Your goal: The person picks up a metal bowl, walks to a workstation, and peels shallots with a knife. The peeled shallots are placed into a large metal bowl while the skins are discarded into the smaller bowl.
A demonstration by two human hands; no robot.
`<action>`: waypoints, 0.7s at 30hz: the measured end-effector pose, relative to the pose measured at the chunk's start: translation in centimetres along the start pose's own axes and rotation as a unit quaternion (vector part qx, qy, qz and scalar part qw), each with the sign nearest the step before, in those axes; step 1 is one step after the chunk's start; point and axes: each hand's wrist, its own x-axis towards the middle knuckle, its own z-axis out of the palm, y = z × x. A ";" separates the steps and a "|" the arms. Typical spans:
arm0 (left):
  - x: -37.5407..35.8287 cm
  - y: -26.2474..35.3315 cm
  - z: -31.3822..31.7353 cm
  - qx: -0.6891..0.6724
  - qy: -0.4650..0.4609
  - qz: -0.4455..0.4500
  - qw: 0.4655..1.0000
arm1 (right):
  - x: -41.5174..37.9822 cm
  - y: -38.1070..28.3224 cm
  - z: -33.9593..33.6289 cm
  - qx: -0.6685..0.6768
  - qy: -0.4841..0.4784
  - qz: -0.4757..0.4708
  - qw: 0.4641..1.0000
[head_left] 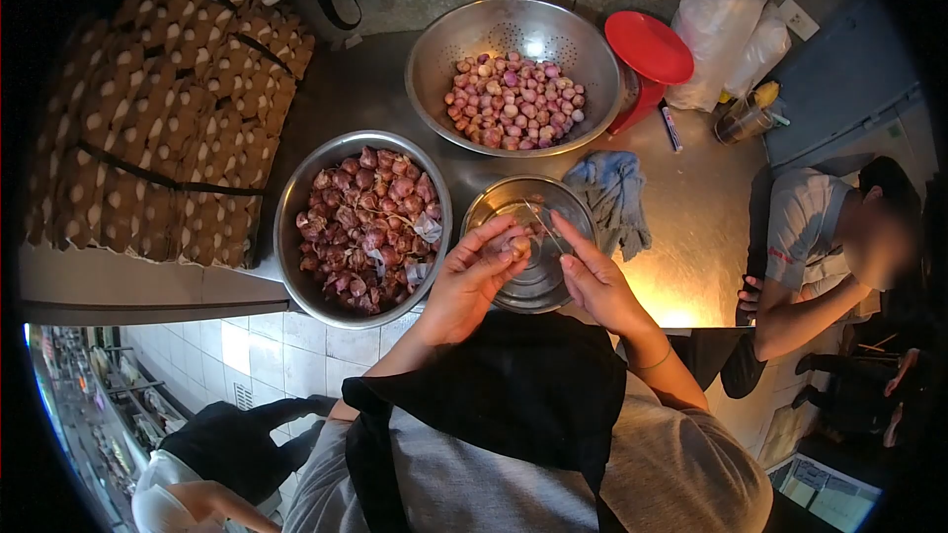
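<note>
My left hand [474, 278] is closed on a small shallot [518, 247], held between thumb and fingertips. In my right hand [596, 281] is a thin-bladed knife [542, 221], its tip pointing up and left over the bowl. Both hands are above a small steel bowl [583, 219], which seems to have little in it. To the left stands a large steel bowl [283, 227] of unpeeled red shallots [360, 222]. Behind the small bowl sits a steel colander [434, 59] with peeled, pinkish shallots [515, 104].
Stacked egg trays [168, 109] fill the left side. A blue-grey cloth [607, 195], a marker [671, 128], a red stool-like object [649, 47], plastic bags [721, 39] and a cup [748, 120] lie to the right. One person [820, 237] sits at right; another [227, 454] is behind at lower left.
</note>
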 end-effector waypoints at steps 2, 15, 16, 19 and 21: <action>0.0 -0.1 -0.3 0.020 0.004 0.015 1.000 | 0.0 0.0 -0.1 -0.022 0.002 0.002 1.000; -0.1 -0.7 -0.4 0.083 0.017 0.089 0.992 | 0.1 0.7 1.4 -0.297 0.018 -0.216 0.930; -0.1 -0.8 -0.6 0.085 0.014 0.096 0.992 | 0.0 0.4 1.5 -0.324 0.022 -0.200 0.924; 0.0 -1.1 -1.1 0.113 0.000 0.115 0.987 | -0.4 -0.7 1.6 -0.421 0.032 -0.148 0.894; 0.2 -1.3 -1.5 0.132 -0.009 0.124 0.983 | -0.4 -1.0 1.5 -0.392 0.017 -0.116 0.912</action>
